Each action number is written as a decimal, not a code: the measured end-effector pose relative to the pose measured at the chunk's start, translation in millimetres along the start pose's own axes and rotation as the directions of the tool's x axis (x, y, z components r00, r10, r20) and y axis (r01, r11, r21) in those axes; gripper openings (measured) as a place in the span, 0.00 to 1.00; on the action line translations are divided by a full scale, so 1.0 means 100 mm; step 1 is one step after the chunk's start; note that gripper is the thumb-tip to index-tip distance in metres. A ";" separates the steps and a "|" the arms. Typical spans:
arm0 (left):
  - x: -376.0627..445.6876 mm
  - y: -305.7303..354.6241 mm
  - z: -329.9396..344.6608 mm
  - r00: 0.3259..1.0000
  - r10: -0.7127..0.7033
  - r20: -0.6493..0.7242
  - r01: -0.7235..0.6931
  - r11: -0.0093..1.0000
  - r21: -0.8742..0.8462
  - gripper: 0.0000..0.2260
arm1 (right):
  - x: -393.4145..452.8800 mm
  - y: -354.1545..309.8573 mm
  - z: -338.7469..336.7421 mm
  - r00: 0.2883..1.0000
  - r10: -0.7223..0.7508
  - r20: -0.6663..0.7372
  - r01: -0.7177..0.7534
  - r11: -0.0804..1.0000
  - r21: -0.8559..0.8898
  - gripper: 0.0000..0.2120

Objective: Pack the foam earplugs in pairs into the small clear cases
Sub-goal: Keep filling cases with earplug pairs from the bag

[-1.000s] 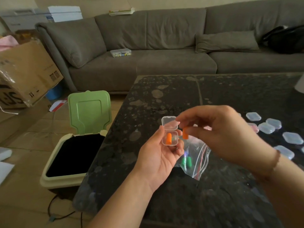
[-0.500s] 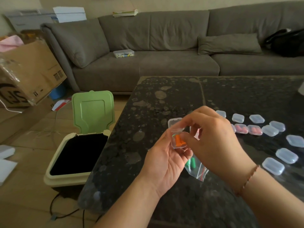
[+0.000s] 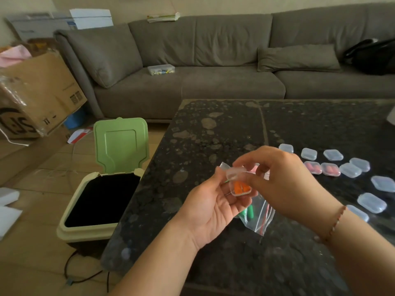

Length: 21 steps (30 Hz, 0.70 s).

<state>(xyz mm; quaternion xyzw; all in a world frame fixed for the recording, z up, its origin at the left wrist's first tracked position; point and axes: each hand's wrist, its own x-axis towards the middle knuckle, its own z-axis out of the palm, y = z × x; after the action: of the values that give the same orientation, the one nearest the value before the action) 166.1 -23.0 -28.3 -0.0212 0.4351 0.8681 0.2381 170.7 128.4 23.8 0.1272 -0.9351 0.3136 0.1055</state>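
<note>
**Lid closing on orange pair**

Left hand (image 3: 215,207) cradles small clear case (image 3: 240,188) above table's (image 3: 213,129) left edge, steadying it. Two orange earplugs (image 3: 241,187) inside. Right hand (image 3: 277,180) pinches hinged lid (image 3: 235,173), likely folding it shut. Zip bag (image 3: 257,217) beneath.

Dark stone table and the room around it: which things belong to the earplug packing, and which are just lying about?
Job: small clear case with orange foam earplugs, held by left hand and right hand; zip bag; clear cases on table.

Lying about: green-lidded bin, cardboard box, grey sofa.

Bare table (image 3: 213,129) — cases (image 3: 350,170) rightward
</note>
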 end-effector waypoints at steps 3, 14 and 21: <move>-0.01 0.08 -0.02 1.000 -0.027 -0.002 0.027 1.000 -0.016 0.22 | -0.04 -0.02 -0.03 0.991 -0.061 0.117 0.060 0.998 0.014 0.09; 0.05 0.08 0.02 0.960 0.281 0.017 -0.247 0.811 0.531 0.27 | -0.12 -0.03 -0.03 0.990 -0.081 0.119 0.112 0.953 -0.282 0.12; 0.19 0.05 0.30 0.909 0.359 0.210 -0.409 0.673 0.617 0.28 | -0.19 0.24 -0.28 0.970 -0.174 -0.170 0.104 0.930 -0.354 0.12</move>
<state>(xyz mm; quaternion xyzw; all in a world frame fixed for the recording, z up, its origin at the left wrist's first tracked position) 152.4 5.0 -10.5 0.1852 0.6937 0.6936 0.0581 184.9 167.4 26.3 0.1412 -0.9486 0.1492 0.2407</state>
